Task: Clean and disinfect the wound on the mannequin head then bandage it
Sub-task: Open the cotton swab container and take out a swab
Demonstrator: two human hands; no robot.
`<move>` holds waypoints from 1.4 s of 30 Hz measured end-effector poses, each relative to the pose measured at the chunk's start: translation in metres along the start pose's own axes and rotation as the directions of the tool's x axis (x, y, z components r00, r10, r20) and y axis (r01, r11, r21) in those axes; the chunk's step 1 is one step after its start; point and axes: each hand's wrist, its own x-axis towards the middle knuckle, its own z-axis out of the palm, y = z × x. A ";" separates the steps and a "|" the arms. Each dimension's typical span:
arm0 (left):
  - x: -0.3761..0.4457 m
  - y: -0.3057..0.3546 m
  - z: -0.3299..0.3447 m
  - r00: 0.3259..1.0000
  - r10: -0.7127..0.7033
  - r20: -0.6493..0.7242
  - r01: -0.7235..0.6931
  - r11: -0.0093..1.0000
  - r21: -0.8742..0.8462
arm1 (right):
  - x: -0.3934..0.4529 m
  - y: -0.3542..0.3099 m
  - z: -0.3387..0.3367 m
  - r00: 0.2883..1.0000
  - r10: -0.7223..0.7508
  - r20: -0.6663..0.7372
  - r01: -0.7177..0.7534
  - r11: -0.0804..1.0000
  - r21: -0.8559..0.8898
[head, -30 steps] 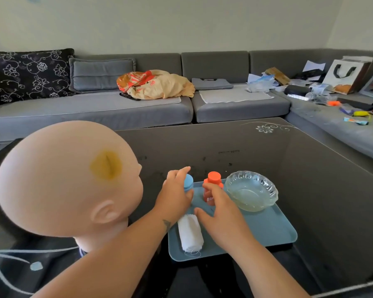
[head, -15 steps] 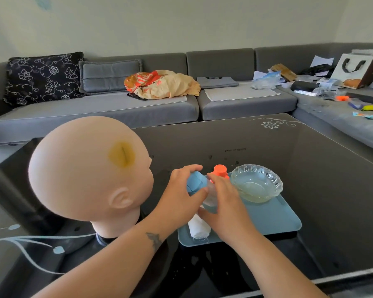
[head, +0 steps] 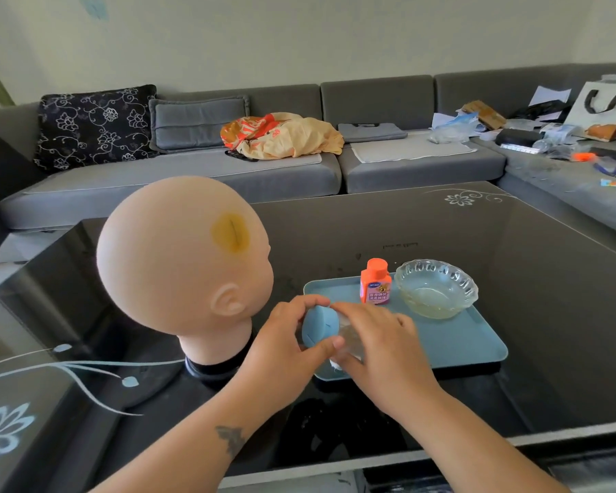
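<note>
Seen from above and behind two bare forearms, over a dark glass surface (head: 424, 222) printed with pale flowers. At left, a bald mannequin head (head: 178, 254) on a black stand, facing right, with the wound (head: 231, 232) high on its temple — a dark slit ringed by a yellow-brown stain. Just right of it, a pale blue tray (head: 470, 345).

Held between both hands over the tray's near left corner: a clear container with a blue cap (head: 319, 327), tipped so the cap points left. Left hand (head: 281, 341) gripping the cap, thumb curled under and fingers (head: 312, 301) over its top. Right hand (head: 377, 345) wrapped round the clear body, fingers clamped on it. Likely a twisting hold, to open it.

A second ago that container stood upright on the tray beside the orange bottle, with both hands only reaching in; half a second ago it was coming up and starting to tilt. Now fully lifted and drawn toward the body, leaving the orange-capped bottle (head: 375, 285) standing alone and clearly visible, pink label facing the camera, just beside a glass bowl (head: 436, 288) holding a little yellowish liquid.

A scrap of white (head: 335, 364) showing under the right hand, probably the bandage roll — mostly hidden.

Judged from this: opening comes next, so bandaging not begun. Wound stained, unwrapped. Grey sofa with cushions and clutter behind.
</note>
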 end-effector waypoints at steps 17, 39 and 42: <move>-0.034 -0.031 -0.016 0.987 -0.142 -0.070 0.131 0.981 -0.142 | -0.016 -0.035 0.012 0.997 -0.072 0.026 0.075 0.986 -0.149; -0.040 -0.037 -0.040 0.987 -0.127 0.093 0.126 0.992 0.023 | -0.024 -0.035 0.015 0.980 -0.105 0.170 0.120 0.989 -0.082; -0.042 -0.041 -0.040 0.983 -0.141 0.118 0.133 0.988 0.079 | -0.024 -0.033 0.015 0.978 -0.105 0.182 0.121 0.990 -0.078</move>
